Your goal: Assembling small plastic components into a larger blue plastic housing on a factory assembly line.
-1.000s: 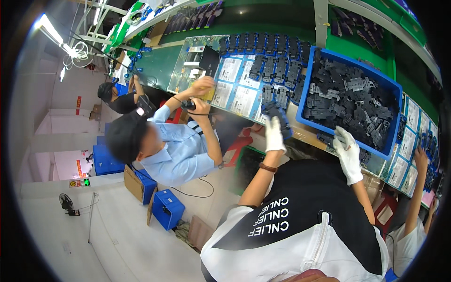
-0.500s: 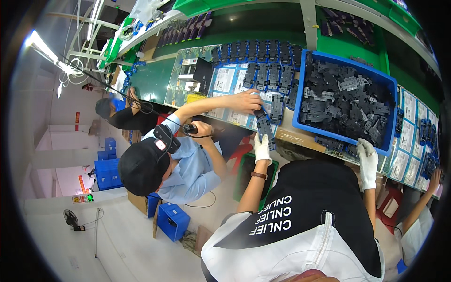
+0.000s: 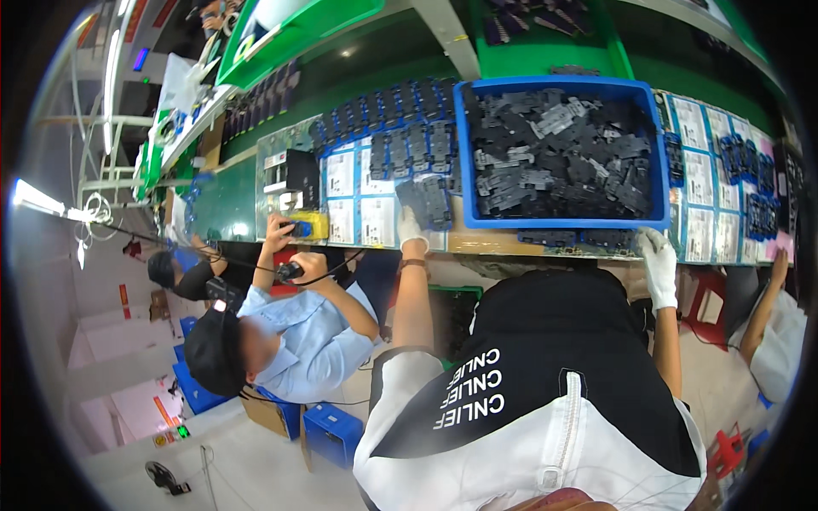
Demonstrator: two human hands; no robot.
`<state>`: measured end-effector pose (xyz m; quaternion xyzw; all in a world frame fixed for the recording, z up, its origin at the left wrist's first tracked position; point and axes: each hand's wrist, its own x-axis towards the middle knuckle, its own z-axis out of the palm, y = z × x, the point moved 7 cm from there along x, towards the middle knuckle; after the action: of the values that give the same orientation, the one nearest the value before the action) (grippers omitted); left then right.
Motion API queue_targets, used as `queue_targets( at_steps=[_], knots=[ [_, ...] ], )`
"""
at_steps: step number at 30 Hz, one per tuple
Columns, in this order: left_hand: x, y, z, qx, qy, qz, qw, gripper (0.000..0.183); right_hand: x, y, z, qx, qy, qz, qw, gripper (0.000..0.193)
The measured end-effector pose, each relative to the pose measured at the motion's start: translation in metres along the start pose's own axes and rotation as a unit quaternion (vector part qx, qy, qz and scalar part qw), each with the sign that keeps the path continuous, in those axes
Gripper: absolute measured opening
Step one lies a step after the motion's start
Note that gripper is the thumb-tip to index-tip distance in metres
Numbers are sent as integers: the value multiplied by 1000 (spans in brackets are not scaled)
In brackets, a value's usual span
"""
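Note:
My left hand [image 3: 411, 230], in a white glove, is at the bench's front edge and grips a flat black plastic part [image 3: 429, 203] lying over the white sheets. A little right of it stands a blue bin [image 3: 648, 183] heaped with similar black parts. My right hand [image 3: 658, 260], also gloved, rests against the bench edge just below the bin's right corner, fingers pointing up and nothing visibly in it. Rows of black parts [image 3: 400, 136] lie on the bench behind my left hand.
A co-worker in a cap and light blue shirt [image 3: 311, 336] sits at my left, holding a black tool [image 3: 290, 271] by a yellow fixture [image 3: 307, 226]. Another person's arm [image 3: 767, 315] reaches in at the right. Blue boxes [image 3: 328, 430] stand on the floor.
My left hand came back from the rows of parts to the bench edge with a black part. My right hand dropped from the bin's corner to the bench edge.

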<state>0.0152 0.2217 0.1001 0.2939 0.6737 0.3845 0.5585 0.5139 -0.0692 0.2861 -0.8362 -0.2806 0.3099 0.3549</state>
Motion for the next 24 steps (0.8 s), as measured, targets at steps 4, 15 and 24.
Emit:
queue_targets(
  at_steps=[4, 15, 24],
  knots=[
    [88, -42, -76, 596, 124, 286, 740, 45, 14, 7, 14, -47, 0, -76, 996, 25],
    [-75, 56, -46, 229, 216, 179, 932, 37, 162, 192, -139, 279, 181, 115, 936, 33],
    [-163, 78, -11, 25, 165, 68, 984, 40, 325, 307, -252, -92, 252, 143, 953, 65]
  ],
)
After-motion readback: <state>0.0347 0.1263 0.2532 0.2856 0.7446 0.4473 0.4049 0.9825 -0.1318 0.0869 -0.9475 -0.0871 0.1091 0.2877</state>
